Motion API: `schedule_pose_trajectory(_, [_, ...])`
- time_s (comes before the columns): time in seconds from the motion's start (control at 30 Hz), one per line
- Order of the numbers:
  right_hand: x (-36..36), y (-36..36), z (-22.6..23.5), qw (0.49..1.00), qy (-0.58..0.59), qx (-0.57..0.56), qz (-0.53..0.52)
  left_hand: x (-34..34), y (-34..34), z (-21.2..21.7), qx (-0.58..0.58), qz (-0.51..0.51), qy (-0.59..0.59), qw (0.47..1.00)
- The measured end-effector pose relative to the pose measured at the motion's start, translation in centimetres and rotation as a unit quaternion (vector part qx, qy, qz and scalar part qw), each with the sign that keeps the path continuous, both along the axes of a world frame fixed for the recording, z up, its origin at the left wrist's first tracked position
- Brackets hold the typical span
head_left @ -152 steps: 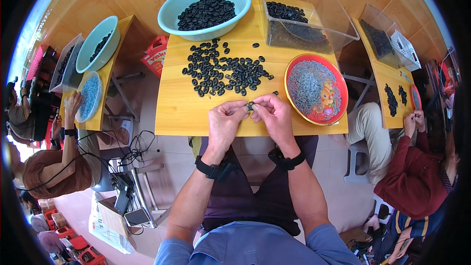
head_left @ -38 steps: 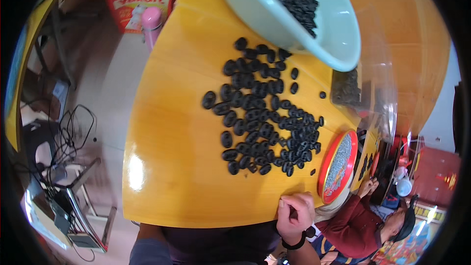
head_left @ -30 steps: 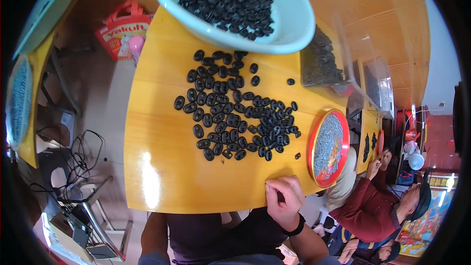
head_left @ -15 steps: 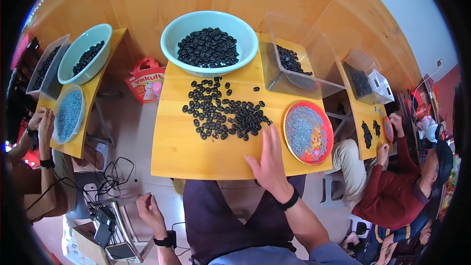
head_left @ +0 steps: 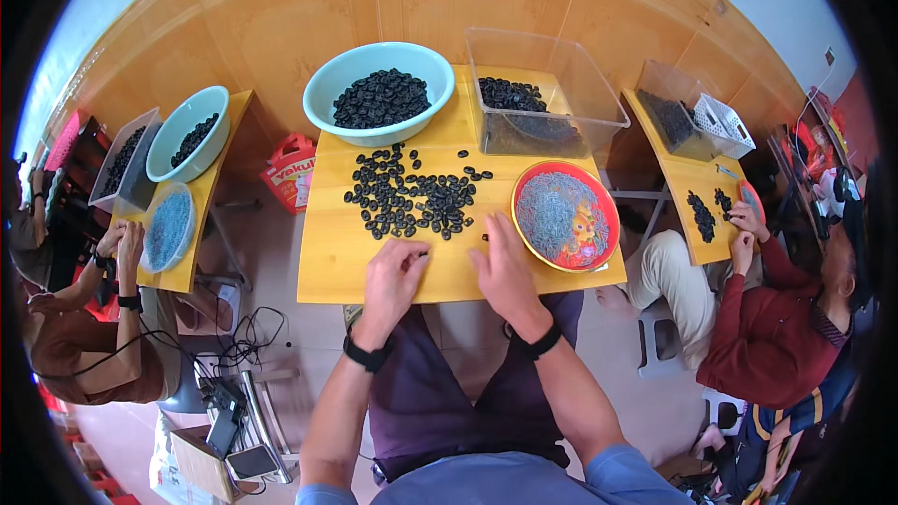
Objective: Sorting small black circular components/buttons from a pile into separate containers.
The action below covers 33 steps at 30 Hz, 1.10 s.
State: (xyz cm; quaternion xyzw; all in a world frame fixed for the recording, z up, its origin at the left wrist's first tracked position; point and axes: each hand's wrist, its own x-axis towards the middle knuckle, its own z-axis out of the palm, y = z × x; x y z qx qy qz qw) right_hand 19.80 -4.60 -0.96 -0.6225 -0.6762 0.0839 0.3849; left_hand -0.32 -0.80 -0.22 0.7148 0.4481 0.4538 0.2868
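Many small black oval pieces with dimples (head_left: pixel 407 192) lie loosely spread over the yellow table (head_left: pixel 327 266). At the table's near side my left hand (head_left: pixel 393 282) has its fingers pinched together. A dark speck shows at its fingertips, too small to name. My right hand (head_left: pixel 508 271) rests beside the red-rimmed tray, fingers stretched and thumb apart. One black oval piece (head_left: pixel 485 237) is between its thumb and forefinger tips; whether it is gripped is unclear. The round tray (head_left: pixel 613 224) holds a heap of small grey-blue pins or screws (head_left: pixel 557 210).
A pale blue basin (head_left: pixel 323 117) full of black pieces stands at the back left. Beside it is a clear plastic bin (head_left: pixel 599 112). Co-workers sit at yellow tables on the left (head_left: pixel 220 178) and right (head_left: pixel 669 196). Tangled cables (head_left: pixel 248 332) lie near a metal frame at lower left.
My left hand has come up from beside my leg to the table's near edge, fingers now pinched. My right hand remains by the tray. The whole view has shifted.
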Motion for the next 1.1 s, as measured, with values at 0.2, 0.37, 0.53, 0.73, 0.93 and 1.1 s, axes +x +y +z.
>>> schedule_pose_trajectory(0.2, [1.6, -3.1, 0.1, 0.999, -0.037, 0.001, -0.019, 2.8, 1.8, -1.5, -0.075, -0.018, 0.030, 0.997])
schedule_pose_trajectory(0.37, [0.9, -0.6, 0.3, 0.997, -0.056, 0.000, -0.048, 3.4, 2.0, -1.8, -0.021, 0.012, 0.046, 0.999])
schedule_pose_trajectory(0.53, [1.4, 0.8, -0.5, 0.992, -0.097, -0.035, -0.070, 4.2, 1.6, -1.7, -0.005, 0.044, 0.068, 0.997])
schedule_pose_trajectory(0.73, [1.5, 0.8, -0.7, 0.996, -0.051, 0.016, -0.066, 4.3, 0.6, -0.8, 0.048, 0.021, 0.032, 0.998])
schedule_pose_trajectory(0.93, [-0.5, -0.4, -1.2, 0.966, 0.258, 0.015, 0.003, 4.6, 0.4, -1.6, -0.227, -0.036, -0.140, 0.963])
schedule_pose_trajectory(1.1, [-0.2, -1.1, -1.4, 0.976, 0.208, 0.030, 0.049, 3.7, 2.0, -1.5, -0.326, -0.140, -0.179, 0.918])
